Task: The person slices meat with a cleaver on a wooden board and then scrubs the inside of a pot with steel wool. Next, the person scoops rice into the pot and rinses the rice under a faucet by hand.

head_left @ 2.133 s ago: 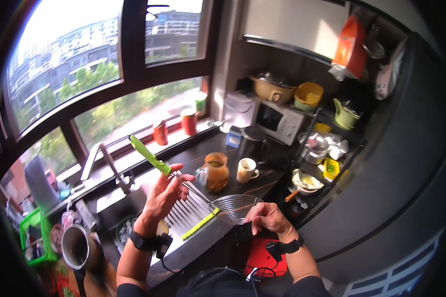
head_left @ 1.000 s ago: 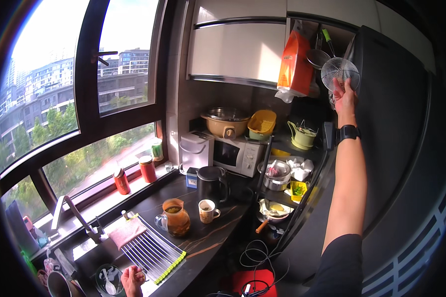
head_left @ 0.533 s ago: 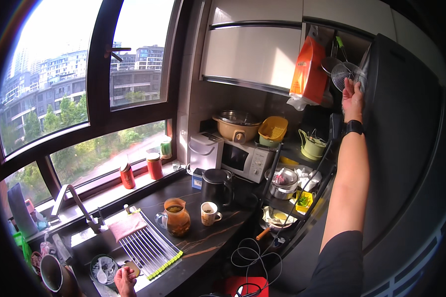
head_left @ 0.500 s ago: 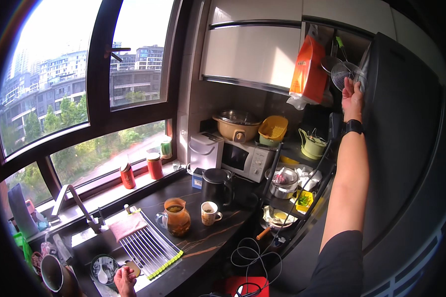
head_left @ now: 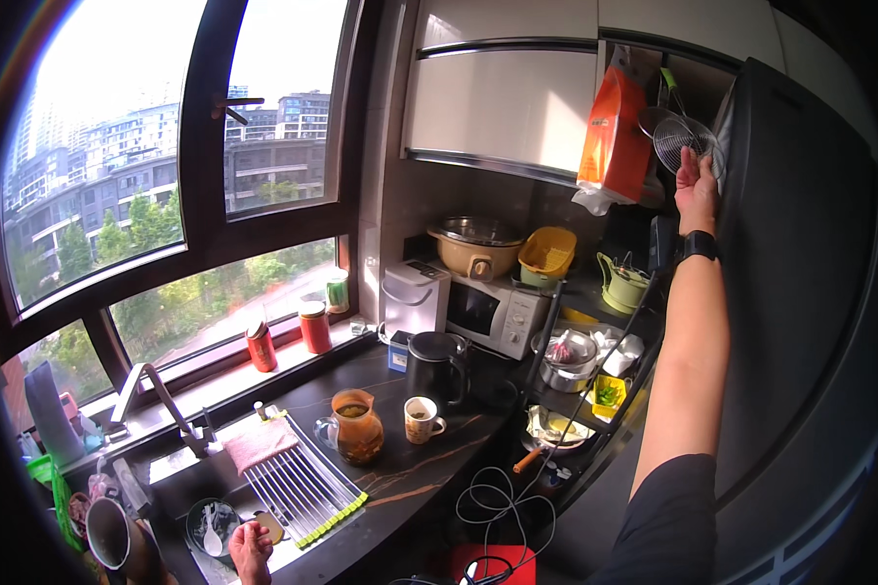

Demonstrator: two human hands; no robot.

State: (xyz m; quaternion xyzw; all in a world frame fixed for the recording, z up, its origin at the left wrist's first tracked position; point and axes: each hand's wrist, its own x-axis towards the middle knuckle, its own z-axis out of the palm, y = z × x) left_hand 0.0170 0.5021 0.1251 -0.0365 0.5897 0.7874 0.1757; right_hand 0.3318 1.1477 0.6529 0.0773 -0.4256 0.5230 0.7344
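High at the right, my right hand (head_left: 695, 191) is raised to a round wire skimmer (head_left: 675, 142), with its fingers closed at the skimmer's lower rim. The skimmer hangs beside an orange bag (head_left: 615, 127), below a bright green handle end (head_left: 667, 76). Low at the left, my left hand (head_left: 251, 552) is curled beside the sink, with nothing visible in its fingers. A dark bowl (head_left: 201, 517) with a white spoon (head_left: 213, 542) in it lies next to that hand. Behind the fingers a round tan thing (head_left: 272, 527) shows in part.
A roll-up drying rack (head_left: 307, 483) with a pink cloth (head_left: 260, 444) spans the sink edge. On the counter stand a glass pitcher (head_left: 359, 429), a mug (head_left: 420, 421) and a black kettle (head_left: 433, 369). A shelf rack (head_left: 556, 400) and tall dark fridge (head_left: 800, 244) flank my right arm.
The whole view has shifted slightly. My right hand stays at the skimmer, and my left hand is still curled beside the sink.
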